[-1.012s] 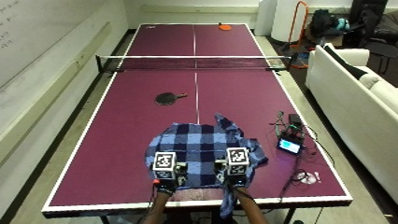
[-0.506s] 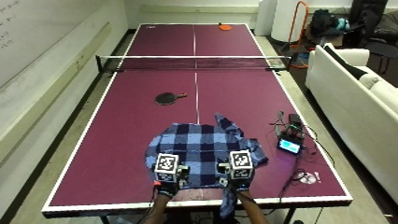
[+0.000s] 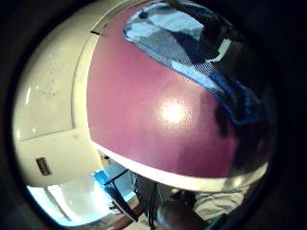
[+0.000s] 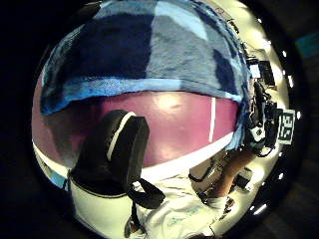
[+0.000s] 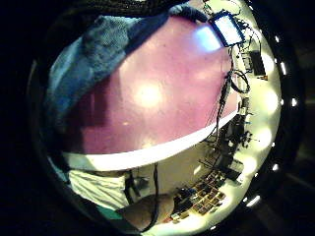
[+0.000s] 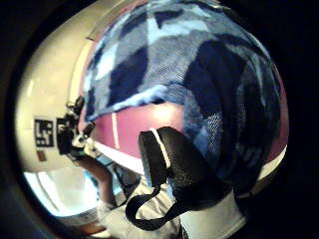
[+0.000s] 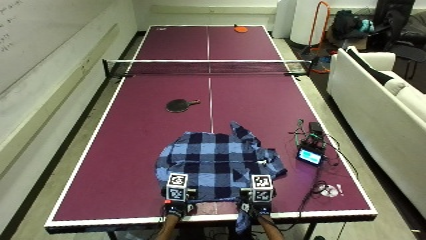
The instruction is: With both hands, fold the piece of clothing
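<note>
A blue plaid shirt (image 7: pixel 216 160) lies spread on the dark red table-tennis table (image 7: pixel 133 150), close to its near edge. My left hand (image 7: pixel 175 206) grips the shirt's near hem at the left, and my right hand (image 7: pixel 256 206) grips it at the right. A bit of cloth hangs over the table edge below the right hand. In the left thumb side palm view the hem (image 4: pixel 149 84) is raised off the table above my thumb (image 4: pixel 114 149). The right thumb side palm view shows the shirt (image 6: pixel 199 74) draping round my right thumb (image 6: pixel 169 164).
A black paddle (image 7: pixel 180 105) lies mid-table beyond the shirt, and an orange one (image 7: pixel 240 29) at the far end. The net (image 7: pixel 208 66) crosses the middle. A small screen device (image 7: pixel 310 156) with cables sits near the right edge. A white sofa (image 7: pixel 386 100) stands to the right.
Both hands have drawn back toward the table's near edge, and the shirt's near hem has come with them.
</note>
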